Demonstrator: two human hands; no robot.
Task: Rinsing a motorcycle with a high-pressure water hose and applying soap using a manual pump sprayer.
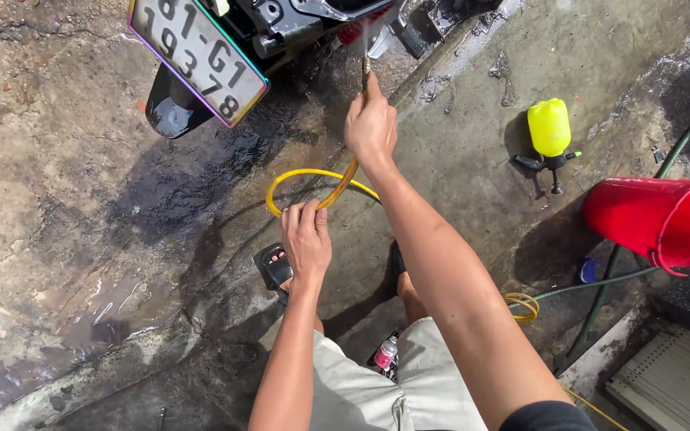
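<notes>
Right hand [370, 128], upper centre, clenched round brass spray nozzle [366, 70] aimed at motorbike rear [281, 32]. Left hand [307, 239], centre, grasps yellow hose [297, 177] looping between the hands. Risks: loop kinks and chokes flow; wet concrete floor [81, 239] slippery under sandals; slack snags red bucket [664, 223] at right.

From my remote seat I see a translucent yellow hose [307, 177], a bright yellow plastic bottle [549, 126] on a black sprayer base, and a glossy red bucket [655, 220] at the right. The motorbike [297, 28] at the far side is black with a white number plate [198, 56] edged in rainbow colours. The concrete floor [65, 239] is mottled grey-brown with dark wet patches, the shorts [377, 391] pale beige, the far-right hose [684, 144] dark green.
</notes>
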